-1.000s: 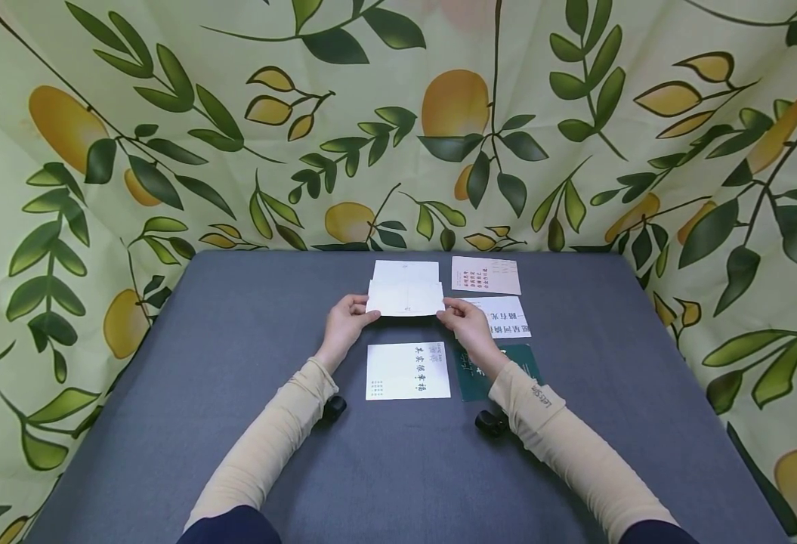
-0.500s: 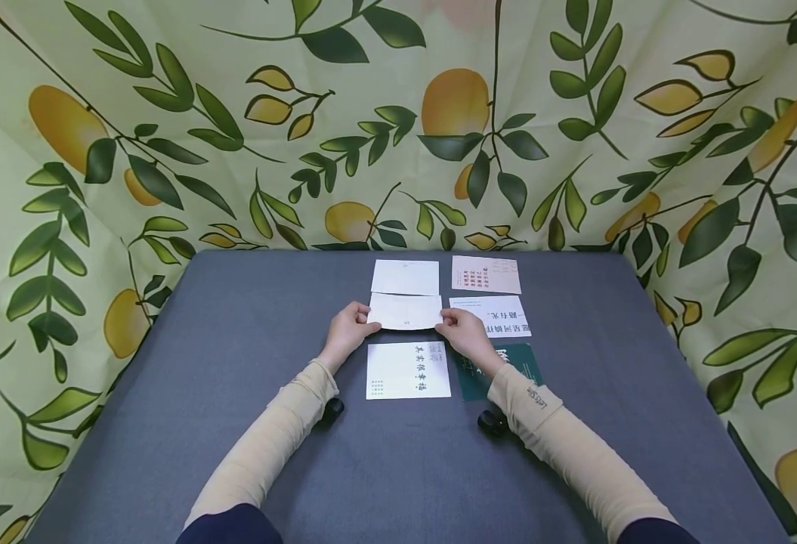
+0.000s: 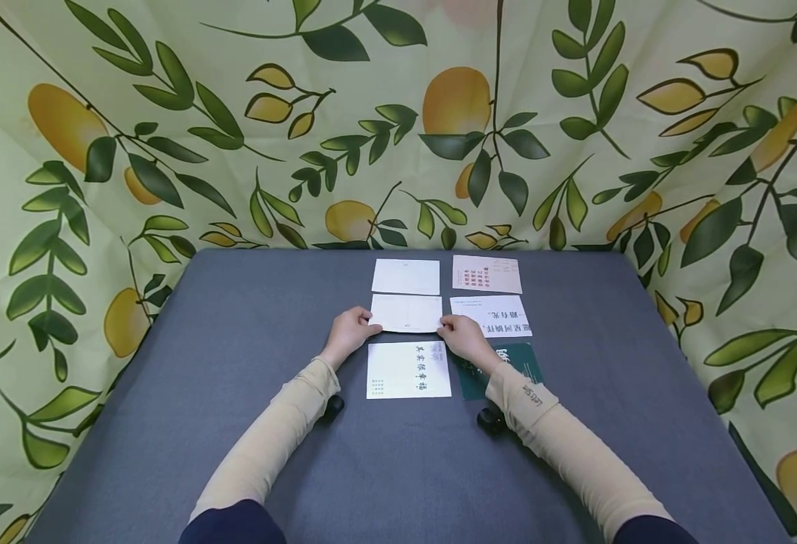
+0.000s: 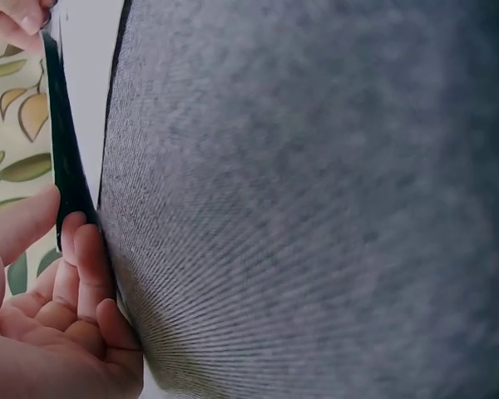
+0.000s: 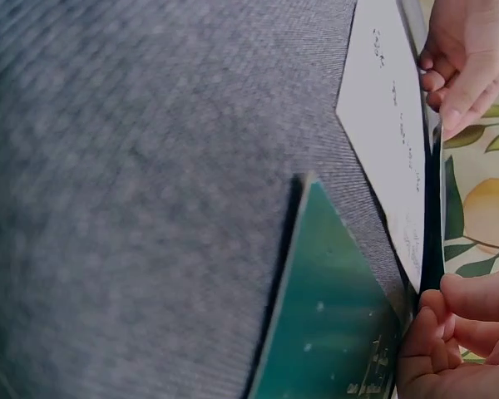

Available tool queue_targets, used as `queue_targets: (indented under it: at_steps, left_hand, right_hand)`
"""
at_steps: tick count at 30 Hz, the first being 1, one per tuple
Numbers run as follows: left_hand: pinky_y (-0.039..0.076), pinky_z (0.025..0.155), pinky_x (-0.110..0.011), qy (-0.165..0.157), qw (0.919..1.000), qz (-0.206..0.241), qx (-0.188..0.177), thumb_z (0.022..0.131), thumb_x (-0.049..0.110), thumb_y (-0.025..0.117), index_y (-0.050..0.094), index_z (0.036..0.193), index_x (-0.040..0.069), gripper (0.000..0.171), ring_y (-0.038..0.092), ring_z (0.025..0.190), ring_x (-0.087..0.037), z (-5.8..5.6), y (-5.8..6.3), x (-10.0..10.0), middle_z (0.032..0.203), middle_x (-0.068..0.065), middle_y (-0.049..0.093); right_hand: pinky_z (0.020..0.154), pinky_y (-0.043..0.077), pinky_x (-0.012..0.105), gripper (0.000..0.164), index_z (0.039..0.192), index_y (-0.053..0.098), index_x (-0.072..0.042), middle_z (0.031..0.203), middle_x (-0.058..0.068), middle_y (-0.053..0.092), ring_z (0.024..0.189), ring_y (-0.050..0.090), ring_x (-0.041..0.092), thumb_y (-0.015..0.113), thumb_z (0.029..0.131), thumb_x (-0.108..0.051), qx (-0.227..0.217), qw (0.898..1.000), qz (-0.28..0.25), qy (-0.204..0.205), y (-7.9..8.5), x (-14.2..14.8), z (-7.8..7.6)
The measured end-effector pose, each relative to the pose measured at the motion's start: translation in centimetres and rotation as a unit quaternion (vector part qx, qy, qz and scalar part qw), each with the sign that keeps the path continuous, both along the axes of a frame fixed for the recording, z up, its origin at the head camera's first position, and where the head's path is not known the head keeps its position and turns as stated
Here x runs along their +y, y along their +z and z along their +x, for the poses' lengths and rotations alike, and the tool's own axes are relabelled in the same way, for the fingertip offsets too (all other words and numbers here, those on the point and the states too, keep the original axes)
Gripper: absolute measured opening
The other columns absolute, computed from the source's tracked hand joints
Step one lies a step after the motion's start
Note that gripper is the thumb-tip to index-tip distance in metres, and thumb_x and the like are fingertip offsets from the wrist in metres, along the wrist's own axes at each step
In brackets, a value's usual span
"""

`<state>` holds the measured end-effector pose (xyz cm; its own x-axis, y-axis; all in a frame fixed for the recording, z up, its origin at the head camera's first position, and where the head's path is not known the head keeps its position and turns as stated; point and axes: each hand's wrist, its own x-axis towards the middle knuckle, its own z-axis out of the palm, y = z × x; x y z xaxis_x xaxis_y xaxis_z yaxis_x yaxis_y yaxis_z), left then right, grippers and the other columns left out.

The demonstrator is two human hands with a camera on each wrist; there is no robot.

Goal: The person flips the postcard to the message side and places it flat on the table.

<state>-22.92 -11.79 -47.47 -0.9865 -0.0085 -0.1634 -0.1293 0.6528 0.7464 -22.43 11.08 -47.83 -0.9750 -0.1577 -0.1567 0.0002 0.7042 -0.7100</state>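
A white postcard (image 3: 406,313) lies almost level in the middle row, its near edge slightly raised. My left hand (image 3: 352,335) pinches its left side between thumb and fingers. On the opposite side my right hand (image 3: 468,341) pinches it the same way. From the left wrist view, the postcard's underside (image 4: 64,141) looks dark. Just behind it lies a blank white card (image 3: 406,277). A white card with a column of dark characters (image 3: 408,370) lies just in front. Part of a dark green card (image 3: 520,363) is hidden under my right hand and wrist.
A pink card with red writing (image 3: 486,274) lies at the back right. In front of it is a white card with large dark characters (image 3: 489,316), beside my right hand. The grey cloth-covered table (image 3: 248,317) ends at a leaf-patterned curtain (image 3: 350,151).
Both hands have brought the postcard toward me and lowered it. It no longer overlaps the blank card behind; a thin gap shows between them.
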Motion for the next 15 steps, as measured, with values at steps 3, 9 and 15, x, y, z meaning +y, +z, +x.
queue_targets:
  at_steps: [3,9,15]
  left_hand:
    - [0.036,0.056,-0.021,-0.005,1.0,-0.008,0.001,0.081,0.02,0.071,0.063,0.11,-0.002,0.037,0.048,0.062,-0.014,-0.18,-0.11,-0.01,0.077,-0.008,0.058]
    - [0.041,0.061,-0.024,-0.012,0.9989,-0.043,0.017,0.078,0.018,0.074,0.065,0.102,-0.001,0.033,0.054,0.067,-0.018,-0.15,0.13,0.24,0.082,-0.013,0.065]
    - [0.044,0.067,-0.03,-0.025,0.9952,-0.086,0.04,0.075,0.016,0.077,0.064,0.097,0.0,0.03,0.056,0.073,-0.021,0.1,0.49,0.63,0.091,-0.015,0.068]
  right_hand:
    - [0.052,0.028,0.024,0.016,0.08,0.058,-0.001,0.059,0.001,0.033,0.058,0.037,0.015,0.053,0.093,-0.009,0.0,1.0,0.007,0.006,-0.02,-0.02,0.06]
    - [0.053,0.034,0.023,0.026,0.113,0.062,0.004,0.072,0.009,0.054,0.064,0.046,0.016,0.054,0.092,-0.008,0.0,0.999,0.03,0.013,0.09,-0.15,0.14]
    - [0.049,0.03,0.022,0.016,0.1,0.063,0.003,0.058,0.004,0.041,0.054,0.039,0.014,0.055,0.091,-0.006,-0.007,1.0,0.025,0.012,0.26,-0.34,0.37]
